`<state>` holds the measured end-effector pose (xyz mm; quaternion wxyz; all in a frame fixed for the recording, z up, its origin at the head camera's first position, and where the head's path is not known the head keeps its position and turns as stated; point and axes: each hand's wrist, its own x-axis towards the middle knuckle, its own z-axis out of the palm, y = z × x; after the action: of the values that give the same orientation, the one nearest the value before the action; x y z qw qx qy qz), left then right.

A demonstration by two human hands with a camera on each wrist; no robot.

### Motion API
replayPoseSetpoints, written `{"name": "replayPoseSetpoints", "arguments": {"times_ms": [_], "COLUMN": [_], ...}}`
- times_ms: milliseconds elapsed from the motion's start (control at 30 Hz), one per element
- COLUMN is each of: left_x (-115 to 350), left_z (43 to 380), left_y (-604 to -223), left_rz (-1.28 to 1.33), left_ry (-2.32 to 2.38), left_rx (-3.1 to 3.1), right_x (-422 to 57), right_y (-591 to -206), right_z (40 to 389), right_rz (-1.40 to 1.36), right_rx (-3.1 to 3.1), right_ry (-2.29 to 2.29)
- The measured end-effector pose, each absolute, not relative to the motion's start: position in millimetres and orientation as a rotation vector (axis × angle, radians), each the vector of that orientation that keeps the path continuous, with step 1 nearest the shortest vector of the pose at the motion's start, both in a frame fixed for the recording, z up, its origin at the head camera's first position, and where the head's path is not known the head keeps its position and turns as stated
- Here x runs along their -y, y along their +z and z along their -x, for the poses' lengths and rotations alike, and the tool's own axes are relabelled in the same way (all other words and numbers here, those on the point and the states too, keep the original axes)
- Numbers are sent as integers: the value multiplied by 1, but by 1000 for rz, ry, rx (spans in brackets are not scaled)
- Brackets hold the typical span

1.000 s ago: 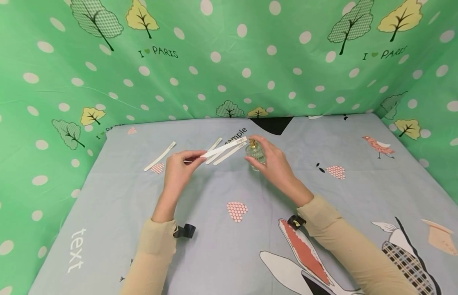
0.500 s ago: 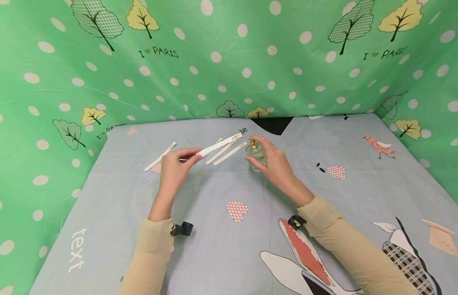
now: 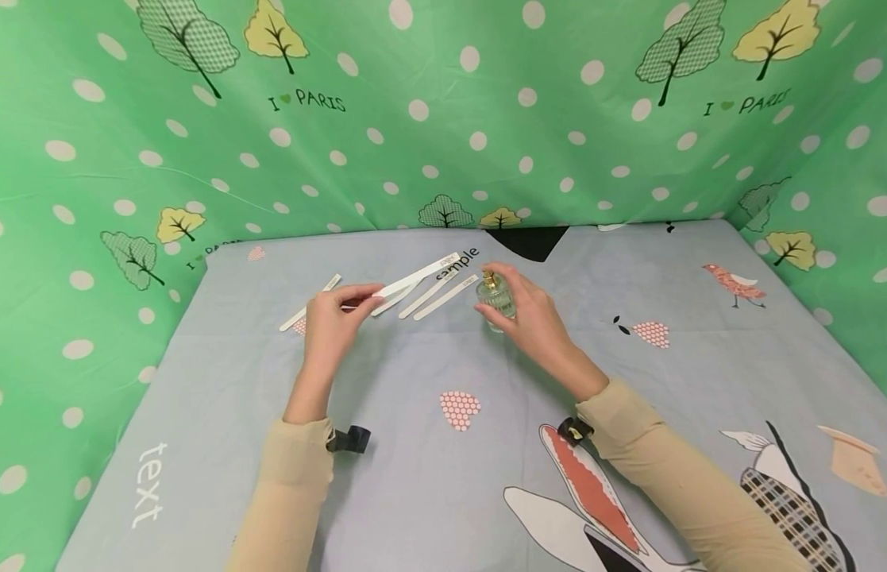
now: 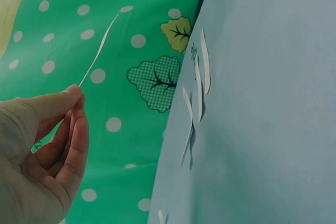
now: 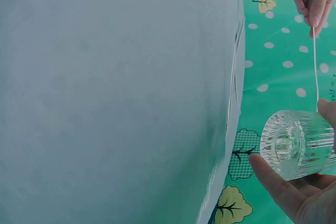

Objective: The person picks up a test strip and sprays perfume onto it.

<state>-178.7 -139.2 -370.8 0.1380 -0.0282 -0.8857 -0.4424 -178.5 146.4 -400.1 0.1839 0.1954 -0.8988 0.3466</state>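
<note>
My left hand (image 3: 332,322) pinches one end of a white perfume test strip (image 3: 418,275) between thumb and fingers, its printed end pointing up and to the right. In the left wrist view this strip (image 4: 98,51) is seen edge-on, thin and slightly bent. My right hand (image 3: 536,318) grips a clear green-tinted glass perfume bottle (image 3: 495,295) with a gold spray neck, index finger up at its top. The right wrist view shows the ribbed base of the bottle (image 5: 289,145), raised above the table. A small gap separates the strip's tip from the bottle.
Several more white test strips (image 3: 445,299) lie on the grey patterned tablecloth (image 3: 400,477) beneath the hands. Another strip (image 3: 291,321) lies farther left, partly covered by the left hand. A green dotted curtain (image 3: 386,143) stands behind the table and along both sides.
My left hand has drawn the held strip to the left and slightly up, away from the bottle. The right hand and the bottle have stayed in place.
</note>
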Motion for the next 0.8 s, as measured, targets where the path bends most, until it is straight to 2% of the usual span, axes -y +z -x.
{"name": "replayPoseSetpoints", "arguments": {"times_ms": [800], "left_x": [157], "left_z": [193], "left_y": [-385], "left_rz": [-31], "left_ry": [-1291], "left_rx": [2582], "right_x": [-146], "right_y": [-401], "right_z": [179], "right_rz": [-559], "right_rx": [2540], "right_ry": [986]}}
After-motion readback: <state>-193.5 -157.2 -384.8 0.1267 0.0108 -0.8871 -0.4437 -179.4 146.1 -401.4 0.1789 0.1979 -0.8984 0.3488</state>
